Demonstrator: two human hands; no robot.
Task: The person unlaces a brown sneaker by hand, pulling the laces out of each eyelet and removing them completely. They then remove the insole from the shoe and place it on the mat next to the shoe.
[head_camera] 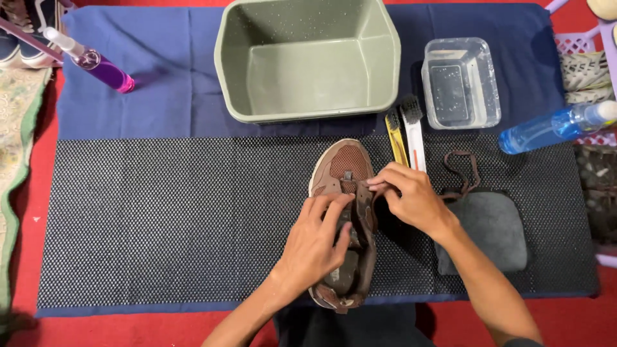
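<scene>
A brown sneaker lies on a black mesh mat, toe pointing away from me. My left hand rests over the shoe's middle, fingers pressing on the tongue and opening. My right hand pinches the shoe's upper edge near the lace area with thumb and fingers. A brown lace lies loose to the right, partly on a grey cloth.
A green plastic tub stands at the back centre on a blue cloth. Two brushes, a clear water container, a blue spray bottle and a purple bottle surround it. Other shoes sit at both edges.
</scene>
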